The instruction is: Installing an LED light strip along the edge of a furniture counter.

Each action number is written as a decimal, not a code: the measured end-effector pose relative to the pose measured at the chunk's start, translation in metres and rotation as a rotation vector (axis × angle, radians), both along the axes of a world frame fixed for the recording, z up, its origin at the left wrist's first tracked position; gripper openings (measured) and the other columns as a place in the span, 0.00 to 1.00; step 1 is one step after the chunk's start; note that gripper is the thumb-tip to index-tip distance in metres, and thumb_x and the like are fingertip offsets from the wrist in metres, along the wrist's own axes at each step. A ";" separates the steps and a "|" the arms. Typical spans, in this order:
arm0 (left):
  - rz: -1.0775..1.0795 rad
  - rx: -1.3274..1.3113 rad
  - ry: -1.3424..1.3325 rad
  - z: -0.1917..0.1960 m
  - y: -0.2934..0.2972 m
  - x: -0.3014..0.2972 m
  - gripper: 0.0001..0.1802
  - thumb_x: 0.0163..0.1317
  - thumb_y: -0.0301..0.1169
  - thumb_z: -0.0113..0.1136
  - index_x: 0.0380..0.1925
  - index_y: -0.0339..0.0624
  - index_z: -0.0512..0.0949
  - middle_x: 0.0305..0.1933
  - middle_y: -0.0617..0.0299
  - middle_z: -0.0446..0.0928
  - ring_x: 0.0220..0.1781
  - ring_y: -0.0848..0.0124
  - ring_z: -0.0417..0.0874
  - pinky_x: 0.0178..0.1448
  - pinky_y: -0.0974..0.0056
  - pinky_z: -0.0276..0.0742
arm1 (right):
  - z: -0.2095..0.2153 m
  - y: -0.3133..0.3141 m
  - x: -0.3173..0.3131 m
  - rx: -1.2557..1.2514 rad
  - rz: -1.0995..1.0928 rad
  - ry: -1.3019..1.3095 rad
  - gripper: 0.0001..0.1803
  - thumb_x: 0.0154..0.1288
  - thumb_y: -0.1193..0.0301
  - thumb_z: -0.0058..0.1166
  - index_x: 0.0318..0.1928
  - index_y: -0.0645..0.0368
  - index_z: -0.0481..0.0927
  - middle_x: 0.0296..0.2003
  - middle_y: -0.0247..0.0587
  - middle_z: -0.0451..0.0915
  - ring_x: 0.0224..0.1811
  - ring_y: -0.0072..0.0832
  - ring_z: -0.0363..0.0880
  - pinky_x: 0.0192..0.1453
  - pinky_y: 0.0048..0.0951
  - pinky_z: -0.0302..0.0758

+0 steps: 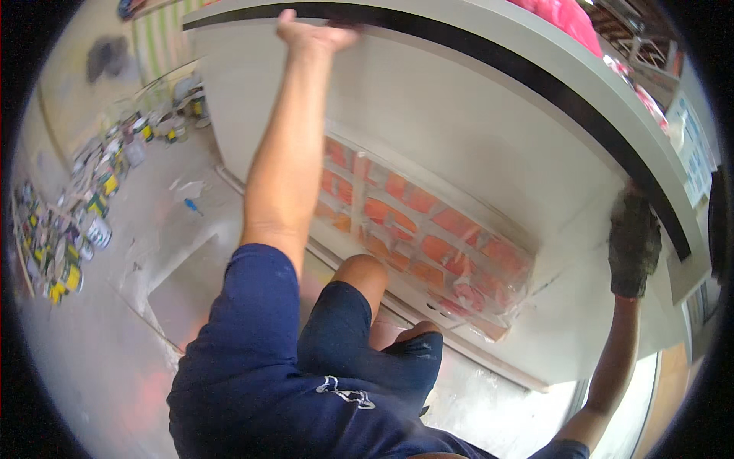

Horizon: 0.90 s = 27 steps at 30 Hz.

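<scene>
A large pale grey cabinet-like piece [474, 130] stands before me, with a black strip [535, 65] running along under its thick top edge. My bare left hand [315, 34] reaches up to this strip, thumb apart from the other fingers. Those fingers are blurred against the black, and no held thing can be made out. At the right, my right hand [634, 241] wears a dark, worn glove and lies close against the panel below the strip's right end. Its fingers are hidden by the glove and blur.
A plastic-covered panel of orange-red shapes [428, 237] is set low on the front. Several paint cans [103, 183] crowd along the left wall. A small blue tool [193, 206] lies on the dusty floor [115, 336]. Pink material [566, 21] rests on top.
</scene>
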<state>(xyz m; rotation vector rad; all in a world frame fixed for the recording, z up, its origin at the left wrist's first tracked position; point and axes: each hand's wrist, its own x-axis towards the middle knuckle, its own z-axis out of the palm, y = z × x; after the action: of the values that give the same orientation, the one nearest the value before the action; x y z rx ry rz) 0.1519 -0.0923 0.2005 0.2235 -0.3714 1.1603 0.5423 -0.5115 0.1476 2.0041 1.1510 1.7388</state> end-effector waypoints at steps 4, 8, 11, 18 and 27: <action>0.138 -0.047 0.098 -0.008 0.020 0.012 0.44 0.62 0.58 0.41 0.68 0.36 0.54 0.68 0.45 0.60 0.68 0.51 0.64 0.70 0.39 0.58 | 0.002 -0.005 -0.011 0.011 0.143 -0.025 0.29 0.65 0.64 0.51 0.66 0.53 0.68 0.59 0.46 0.74 0.55 0.43 0.76 0.60 0.42 0.73; 0.151 0.010 0.042 -0.008 -0.007 0.034 0.40 0.65 0.55 0.38 0.67 0.34 0.55 0.67 0.42 0.62 0.69 0.49 0.64 0.71 0.37 0.58 | 0.001 -0.004 -0.021 0.040 0.267 0.101 0.27 0.58 0.62 0.58 0.59 0.47 0.74 0.52 0.45 0.77 0.47 0.44 0.77 0.49 0.45 0.75; 0.118 -0.029 0.108 -0.001 -0.049 0.056 0.40 0.65 0.53 0.39 0.68 0.35 0.54 0.67 0.42 0.62 0.70 0.47 0.61 0.72 0.37 0.57 | 0.007 -0.003 -0.052 0.065 0.205 0.156 0.30 0.53 0.60 0.61 0.59 0.41 0.74 0.37 0.36 0.75 0.36 0.38 0.78 0.39 0.40 0.77; -0.006 -0.066 0.114 -0.007 -0.125 0.118 0.43 0.61 0.55 0.45 0.64 0.29 0.57 0.66 0.44 0.62 0.70 0.50 0.61 0.74 0.40 0.52 | -0.014 -0.021 -0.077 0.289 0.350 0.258 0.31 0.58 0.62 0.61 0.63 0.49 0.72 0.31 0.38 0.77 0.29 0.39 0.79 0.35 0.40 0.77; -0.208 -0.046 0.011 -0.009 -0.208 0.179 0.45 0.60 0.60 0.41 0.63 0.30 0.61 0.65 0.44 0.65 0.67 0.51 0.65 0.70 0.41 0.59 | -0.119 -0.071 -0.127 0.668 0.482 0.737 0.35 0.60 0.64 0.62 0.66 0.58 0.67 0.36 0.50 0.80 0.37 0.41 0.81 0.40 0.38 0.77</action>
<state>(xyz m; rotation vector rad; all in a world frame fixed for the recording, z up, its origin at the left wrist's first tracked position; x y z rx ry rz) 0.3313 -0.2998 0.1911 0.1474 -0.3496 0.9610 0.4158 -0.5825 0.0283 3.1718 1.4841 1.7969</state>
